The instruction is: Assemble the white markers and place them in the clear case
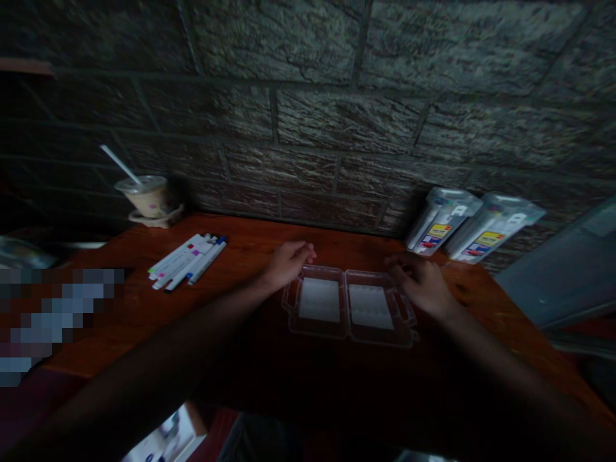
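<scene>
- Clear case [346, 308]: open on the worktop [250, 237], between the hands; near edge dim.
- Left hand [289, 264]: at the far left corner, fingers curled; grip on the case cannot be told.
- Right hand [423, 282]: far right corner, fingertips shadowed; grip likewise unclear.
- White box [180, 436]: cut off below.

At the far left, a lidded cup [147, 196] with a white straw [119, 164] was set on a coaster [161, 222]. The far side was bounded by a stone-block wall [308, 122]. At the near left, a white-topped box [183, 443] was partly hidden.
</scene>
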Action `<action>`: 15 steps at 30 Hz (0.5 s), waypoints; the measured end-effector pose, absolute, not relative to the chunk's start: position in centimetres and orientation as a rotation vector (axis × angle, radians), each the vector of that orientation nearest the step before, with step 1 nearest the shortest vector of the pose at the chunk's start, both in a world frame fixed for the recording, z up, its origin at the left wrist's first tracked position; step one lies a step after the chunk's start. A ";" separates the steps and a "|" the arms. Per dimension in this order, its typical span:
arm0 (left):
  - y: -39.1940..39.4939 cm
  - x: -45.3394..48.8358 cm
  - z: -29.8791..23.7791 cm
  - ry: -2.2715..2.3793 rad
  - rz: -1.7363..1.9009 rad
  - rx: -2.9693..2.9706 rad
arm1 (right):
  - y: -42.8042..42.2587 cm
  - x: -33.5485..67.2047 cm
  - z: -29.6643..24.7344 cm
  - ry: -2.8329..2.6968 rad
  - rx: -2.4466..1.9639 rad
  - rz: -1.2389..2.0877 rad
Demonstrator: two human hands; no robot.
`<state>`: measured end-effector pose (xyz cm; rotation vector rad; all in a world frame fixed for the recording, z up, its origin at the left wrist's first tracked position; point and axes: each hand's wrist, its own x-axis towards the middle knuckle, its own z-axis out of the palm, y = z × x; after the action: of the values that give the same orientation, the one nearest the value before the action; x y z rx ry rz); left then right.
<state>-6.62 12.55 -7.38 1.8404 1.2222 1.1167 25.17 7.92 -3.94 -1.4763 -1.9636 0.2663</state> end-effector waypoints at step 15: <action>12.2 -6.3 -6.8 1.261 1.085 1.888 | 8.1 25.5 -4.0 -1.976 -1.467 0.271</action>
<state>-6.35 12.17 -6.82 1.8879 1.2614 1.0854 25.52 8.13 -4.04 -1.4672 -1.9760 0.2710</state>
